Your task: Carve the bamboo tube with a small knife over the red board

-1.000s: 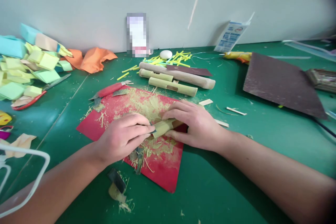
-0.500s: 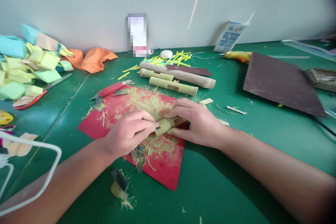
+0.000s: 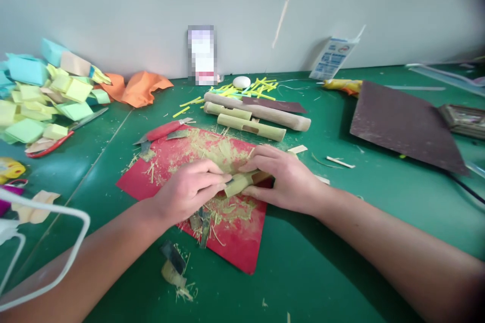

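Note:
My right hand (image 3: pixel 278 174) is closed around a short bamboo tube (image 3: pixel 239 184) with an opening cut in its side. My left hand (image 3: pixel 197 184) pinches a small dark piece of sandpaper (image 3: pixel 229 179) at the tube's left end, and the fingers cover most of it. Both hands are over a red sheet (image 3: pixel 242 247) strewn with pale bamboo dust and shavings. Dark worn strips (image 3: pixel 203 227) lie on the sheet just below my left hand. A red-handled knife (image 3: pixel 162 131) rests at the sheet's far left edge.
Behind the sheet lie two cut bamboo pieces (image 3: pixel 252 127) and a longer wooden rod (image 3: pixel 261 111). A brown sheet (image 3: pixel 405 126) sits at the right. Folded papers (image 3: pixel 56 96) and red-handled scissors (image 3: pixel 53 150) are at the left, with a white wire frame (image 3: pixel 81 242) nearer.
The view has shifted slightly, so the background sits a little lower and farther right. Both hands keep their hold on the bamboo and sandpaper, with almost no visible movement.

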`<state>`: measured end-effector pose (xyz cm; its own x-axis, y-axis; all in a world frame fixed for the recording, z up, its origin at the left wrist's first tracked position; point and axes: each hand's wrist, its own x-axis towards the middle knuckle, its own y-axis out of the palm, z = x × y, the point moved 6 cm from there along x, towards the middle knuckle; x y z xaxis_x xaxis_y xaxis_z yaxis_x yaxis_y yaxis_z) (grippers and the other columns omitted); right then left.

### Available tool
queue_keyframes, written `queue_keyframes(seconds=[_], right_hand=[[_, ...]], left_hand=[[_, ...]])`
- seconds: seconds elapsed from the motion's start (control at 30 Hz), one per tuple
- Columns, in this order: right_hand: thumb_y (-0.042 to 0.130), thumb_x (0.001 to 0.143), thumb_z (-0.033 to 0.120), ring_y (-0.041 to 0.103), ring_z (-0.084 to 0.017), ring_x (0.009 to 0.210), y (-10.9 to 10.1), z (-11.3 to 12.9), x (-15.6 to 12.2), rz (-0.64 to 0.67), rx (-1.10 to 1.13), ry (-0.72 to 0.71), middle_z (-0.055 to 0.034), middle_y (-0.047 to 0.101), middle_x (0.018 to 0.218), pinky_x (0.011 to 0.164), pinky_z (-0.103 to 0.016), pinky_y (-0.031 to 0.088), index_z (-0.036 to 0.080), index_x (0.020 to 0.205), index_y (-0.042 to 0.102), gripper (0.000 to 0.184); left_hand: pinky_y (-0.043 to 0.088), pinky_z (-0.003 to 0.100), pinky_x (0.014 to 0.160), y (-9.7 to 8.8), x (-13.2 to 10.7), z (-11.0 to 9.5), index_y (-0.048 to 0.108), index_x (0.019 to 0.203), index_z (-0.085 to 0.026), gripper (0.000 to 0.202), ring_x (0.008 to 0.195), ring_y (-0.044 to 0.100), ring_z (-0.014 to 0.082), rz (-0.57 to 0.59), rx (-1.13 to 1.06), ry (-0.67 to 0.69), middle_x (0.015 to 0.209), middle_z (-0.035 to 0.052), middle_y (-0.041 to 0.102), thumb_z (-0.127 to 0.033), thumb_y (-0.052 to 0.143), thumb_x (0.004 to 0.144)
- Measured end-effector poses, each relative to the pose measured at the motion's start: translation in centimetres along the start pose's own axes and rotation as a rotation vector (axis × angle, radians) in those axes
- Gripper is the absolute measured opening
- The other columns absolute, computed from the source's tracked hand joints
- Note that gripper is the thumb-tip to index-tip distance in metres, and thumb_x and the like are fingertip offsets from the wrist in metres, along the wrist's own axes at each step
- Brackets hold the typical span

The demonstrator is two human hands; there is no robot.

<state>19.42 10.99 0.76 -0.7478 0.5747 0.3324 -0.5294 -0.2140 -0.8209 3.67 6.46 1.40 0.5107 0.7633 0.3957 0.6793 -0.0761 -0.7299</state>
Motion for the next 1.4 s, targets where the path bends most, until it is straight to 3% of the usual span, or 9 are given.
queue_keyframes(seconds=[0.17, 0.33, 0.43, 0.57, 0.77, 0.9, 1.03, 1.23, 1.4], right_hand=[[0.068, 0.075, 0.03, 0.057, -0.021, 0.086, 0.1, 0.1, 0.0, -0.007, -0.015, -0.014, -0.0064, 0.061, 0.091, 0.07, -0.033, 0.046, 0.019, 0.099, 0.064, 0.026], [0.066, 0.078, 0.031, 0.057, -0.021, 0.09, 0.1, 0.2, -0.1, -0.015, -0.019, -0.028, -0.007, 0.063, 0.096, 0.074, -0.034, 0.046, 0.02, 0.103, 0.063, 0.027], [0.065, 0.078, 0.029, 0.057, -0.021, 0.091, 0.1, 0.3, -0.1, -0.002, -0.015, -0.031, -0.007, 0.063, 0.098, 0.075, -0.035, 0.046, 0.021, 0.104, 0.063, 0.027], [0.064, 0.079, 0.03, 0.058, -0.021, 0.092, 0.1, 0.2, -0.1, 0.002, -0.019, -0.02, -0.0068, 0.064, 0.099, 0.076, -0.035, 0.046, 0.021, 0.105, 0.063, 0.028], [0.066, 0.077, 0.03, 0.058, -0.022, 0.091, 0.0, 0.3, 0.0, -0.002, -0.02, -0.028, -0.0072, 0.064, 0.099, 0.076, -0.035, 0.046, 0.022, 0.105, 0.063, 0.029], [0.065, 0.078, 0.035, 0.058, -0.022, 0.089, -0.1, 0.7, 0.0, -0.001, -0.027, -0.034, -0.0076, 0.064, 0.096, 0.075, -0.036, 0.046, 0.021, 0.104, 0.063, 0.03], [0.064, 0.08, 0.038, 0.058, -0.022, 0.088, -0.4, 1.6, 0.0, -0.057, -0.049, -0.047, -0.0081, 0.065, 0.098, 0.076, -0.037, 0.045, 0.02, 0.104, 0.061, 0.031], [0.061, 0.084, 0.035, 0.061, -0.02, 0.086, -0.9, 3.2, -0.5, -0.24, -0.061, -0.104, -0.0078, 0.067, 0.094, 0.073, -0.033, 0.049, 0.018, 0.104, 0.057, 0.026], [0.055, 0.088, 0.023, 0.061, -0.017, 0.079, -0.7, 3.4, -0.4, -0.269, -0.011, -0.144, -0.0063, 0.066, 0.087, 0.068, -0.03, 0.049, 0.018, 0.095, 0.058, 0.008]], left_hand=[[0.056, 0.021, 0.066, -1.7, -1.0, 0.8, 0.069, 0.103, -0.021, 0.019, 0.076, 0.068, 0.0117, -0.218, -0.036, -0.232, 0.096, 0.0038, 0.07, -0.021, 0.053, 0.091], [0.047, 0.015, 0.04, -0.8, -0.7, 2.2, 0.063, 0.114, -0.02, 0.026, 0.045, 0.059, 0.0081, -0.257, -0.288, -0.456, 0.057, -0.0031, 0.062, -0.027, 0.056, 0.09], [0.051, 0.016, 0.048, -0.4, -0.6, 2.6, 0.058, 0.119, -0.02, 0.035, 0.055, 0.062, 0.0088, -0.249, -0.37, -0.5, 0.069, -0.001, 0.065, -0.024, 0.063, 0.085], [0.054, 0.019, 0.061, -0.9, -0.7, 2.7, 0.059, 0.104, -0.016, 0.027, 0.072, 0.064, 0.0107, -0.309, -0.36, -0.54, 0.086, 0.0025, 0.067, -0.019, 0.067, 0.078], [0.049, 0.02, 0.054, -1.5, -0.4, 1.5, 0.057, 0.075, -0.016, 0.009, 0.064, 0.059, 0.0098, -0.285, -0.128, -0.424, 0.076, 0.0003, 0.064, -0.017, 0.065, 0.079], [0.053, 0.027, 0.072, -2.3, -0.1, -0.8, 0.058, 0.074, -0.017, 0.011, 0.083, 0.063, 0.0137, -0.341, 0.15, -0.095, 0.087, 0.0027, 0.066, -0.008, 0.062, 0.078], [0.052, 0.029, 0.073, -2.2, -0.1, -2.4, 0.059, 0.08, -0.018, 0.015, 0.081, 0.061, 0.0131, -0.341, 0.292, 0.107, 0.085, 0.0018, 0.065, -0.004, 0.059, 0.079], [0.051, 0.03, 0.074, -1.7, 0.0, -2.5, 0.06, 0.085, -0.019, 0.016, 0.082, 0.061, 0.0148, -0.289, 0.298, 0.098, 0.087, 0.0028, 0.066, -0.004, 0.057, 0.08], [0.053, 0.029, 0.075, -1.4, 0.0, -2.4, 0.062, 0.093, -0.02, 0.014, 0.082, 0.063, 0.0145, -0.285, 0.174, -0.016, 0.088, 0.0026, 0.068, -0.013, 0.063, 0.082]])
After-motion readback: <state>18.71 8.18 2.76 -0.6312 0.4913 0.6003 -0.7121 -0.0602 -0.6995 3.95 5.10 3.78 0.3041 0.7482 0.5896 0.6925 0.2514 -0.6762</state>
